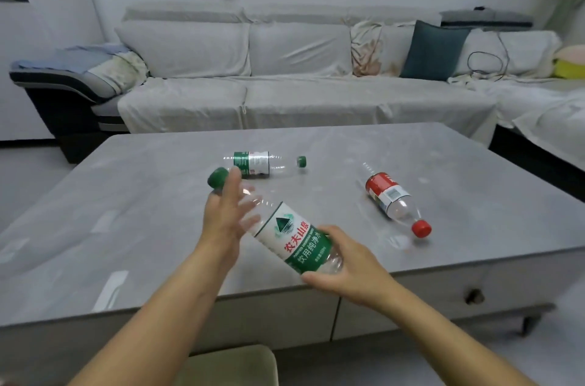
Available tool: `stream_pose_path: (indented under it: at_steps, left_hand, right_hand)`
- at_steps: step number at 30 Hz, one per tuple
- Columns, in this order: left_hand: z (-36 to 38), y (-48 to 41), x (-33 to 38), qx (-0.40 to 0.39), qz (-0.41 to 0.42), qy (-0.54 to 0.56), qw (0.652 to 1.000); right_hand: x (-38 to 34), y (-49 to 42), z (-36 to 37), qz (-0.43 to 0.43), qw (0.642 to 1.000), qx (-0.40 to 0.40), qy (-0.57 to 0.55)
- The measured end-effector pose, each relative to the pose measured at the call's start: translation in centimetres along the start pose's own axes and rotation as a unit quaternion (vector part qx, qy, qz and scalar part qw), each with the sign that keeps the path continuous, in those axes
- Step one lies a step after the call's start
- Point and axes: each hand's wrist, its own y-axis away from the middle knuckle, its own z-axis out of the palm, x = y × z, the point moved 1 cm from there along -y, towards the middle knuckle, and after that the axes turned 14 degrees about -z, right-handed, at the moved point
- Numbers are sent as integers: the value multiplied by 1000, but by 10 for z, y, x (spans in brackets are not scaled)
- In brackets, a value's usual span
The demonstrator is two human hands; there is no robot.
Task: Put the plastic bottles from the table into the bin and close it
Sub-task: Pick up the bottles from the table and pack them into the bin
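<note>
I hold a clear plastic bottle with a green-and-white label (294, 237) tilted above the grey table (126, 195), green cap pointing up-left. My right hand (345, 268) grips its base end. My left hand (224, 214) rests against its neck with the fingers spread. A second green-label bottle (259, 162) lies on its side farther back, cap to the right. A red-label bottle with a red cap (392, 199) lies on the table to the right. No bin is in view.
A long sofa under a pale cover (285, 69) runs behind the table, with a dark teal cushion (433, 50) on it. A pale green seat or stool top (234, 366) sits at the near edge below my arms.
</note>
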Motion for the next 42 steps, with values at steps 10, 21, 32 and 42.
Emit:
stream_pose_path:
  at_steps: [10, 21, 32, 42]
  left_hand:
    - [-89, 95, -33, -38, 103, -244, 964]
    - [-170, 107, -120, 39, 94, -324, 941]
    - [-221, 52, -153, 105, 44, -435, 893]
    - [-217, 30, -198, 96, 73, -607, 785]
  right_hand:
    - [-43, 37, 74, -36, 983, -180, -6]
    - [-26, 76, 186, 10, 961, -270, 67]
    - [6, 58, 138, 85, 982, -160, 44]
    - [21, 45, 153, 42, 973, -216, 71]
